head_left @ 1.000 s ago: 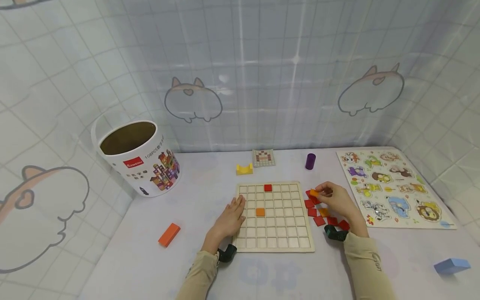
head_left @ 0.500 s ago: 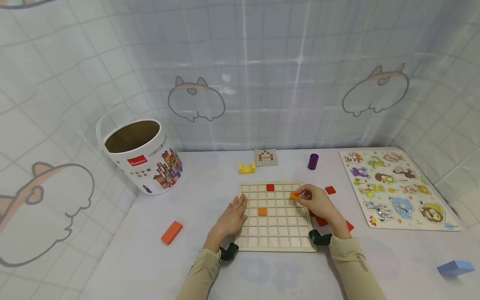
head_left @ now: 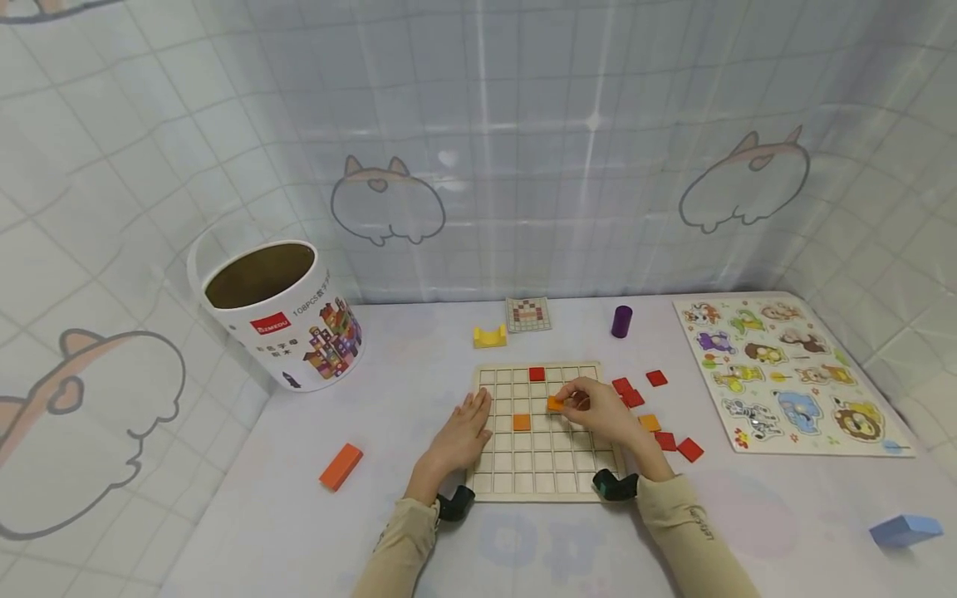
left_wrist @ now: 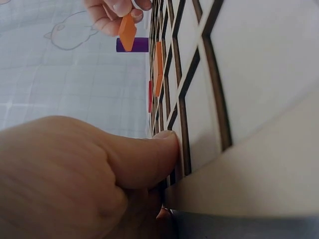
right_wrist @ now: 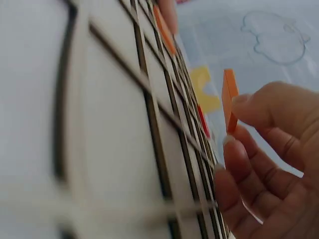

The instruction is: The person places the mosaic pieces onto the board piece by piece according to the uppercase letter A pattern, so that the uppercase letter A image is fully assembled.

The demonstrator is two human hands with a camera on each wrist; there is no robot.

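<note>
A wooden grid board [head_left: 534,461] lies flat on the table. My left hand [head_left: 458,436] rests along its left edge with fingers extended; in the left wrist view the thumb [left_wrist: 147,159] touches the board's top. Between thumb and fingers, my right hand [head_left: 606,411] pinches an orange square tile [right_wrist: 229,102], held above the grid right of its middle. One red tile [head_left: 537,374] sits in a cell of the top row, and another orange tile [head_left: 521,423] lies in a cell nearer the centre. Loose red tiles [head_left: 656,379] and an orange one [head_left: 649,423] lie right of the board.
Behind the board are a small pattern card [head_left: 527,315], a yellow notched block [head_left: 489,337] and a purple cylinder [head_left: 621,321]. An animal puzzle board [head_left: 830,446] lies at right, near a blue block [head_left: 905,531]. Left stand a white bucket [head_left: 272,345] and an orange-red block [head_left: 341,467].
My right hand has carried the orange tile left from the loose tiles to over the grid. One red loose tile now lies apart from the pile. The left hand stays at the board's edge.
</note>
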